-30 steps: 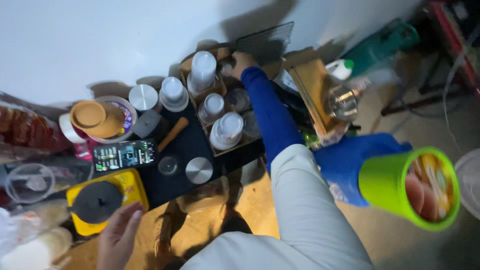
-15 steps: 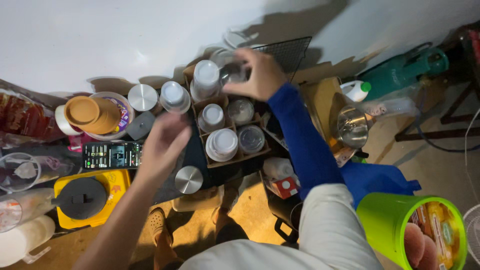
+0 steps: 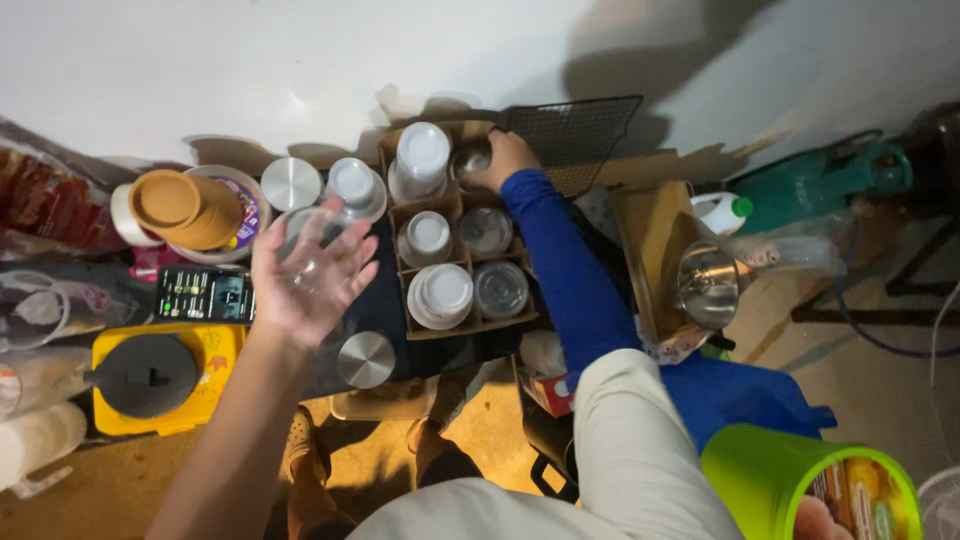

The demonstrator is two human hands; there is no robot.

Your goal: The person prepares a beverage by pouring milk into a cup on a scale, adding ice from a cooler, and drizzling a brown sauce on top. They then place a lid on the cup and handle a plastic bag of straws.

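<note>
My left hand (image 3: pixel 305 270) is raised over the dark counter, fingers curled round a clear plastic cup (image 3: pixel 300 235). Just right of it stands a cardboard divider box (image 3: pixel 470 328) holding clear cups and stacked white lids (image 3: pixel 440 295). Another person in a white top reaches a blue-sleeved arm (image 3: pixel 560 260) across this box, their hand (image 3: pixel 508 155) on a shiny cup (image 3: pixel 470 160) in the far compartment. At the bottom right, only fingertips of my right hand (image 3: pixel 808 520) show, gripping a lime-green canister (image 3: pixel 770 470).
A black-lidded yellow appliance (image 3: pixel 150 375), a dark lit-screen device (image 3: pixel 205 293), stacked brown lids (image 3: pixel 185 205) and round metal lids (image 3: pixel 366 358) crowd the left. A wire rack (image 3: pixel 575 135), a shiny bowl (image 3: pixel 710 285) and a green-capped white bottle (image 3: pixel 720 212) lie right.
My left hand rose from the lower left edge to above the counter and now holds the clear cup. The other person's hand stayed at the box's far end. The green canister dropped lower in view.
</note>
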